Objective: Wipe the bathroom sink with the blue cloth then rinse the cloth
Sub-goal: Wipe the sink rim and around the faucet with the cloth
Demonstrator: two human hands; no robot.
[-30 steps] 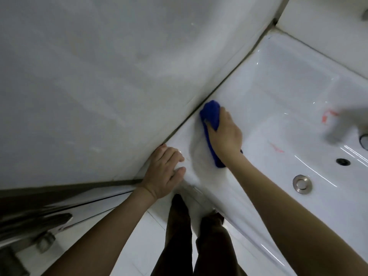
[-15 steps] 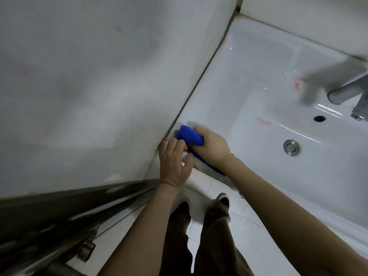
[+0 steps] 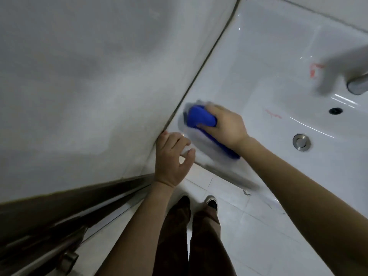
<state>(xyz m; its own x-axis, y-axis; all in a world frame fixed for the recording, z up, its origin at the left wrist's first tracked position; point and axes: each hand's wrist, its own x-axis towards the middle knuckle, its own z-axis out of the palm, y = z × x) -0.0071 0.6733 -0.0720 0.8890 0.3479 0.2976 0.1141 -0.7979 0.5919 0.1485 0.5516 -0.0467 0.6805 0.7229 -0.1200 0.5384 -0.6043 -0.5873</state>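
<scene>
Pressing a bunched blue microfibre cloth (image 3: 201,116) onto the white ceramic sink (image 3: 278,46) rim's near-left corner, the right hand (image 3: 225,124) clasps it; soft, light, it seems best palmed flat. The left hand (image 3: 172,160), fingers loosely curled, holds nothing.

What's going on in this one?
A person is wiping a white bathroom sink. The right hand presses a bunched blue cloth onto the sink's flat left rim, close to the wall, while the left hand rests on the sink's near corner by the wall. Red marks in the basin are not yet wiped. The faucet shows no running water, so rinsing has not begun.
</scene>
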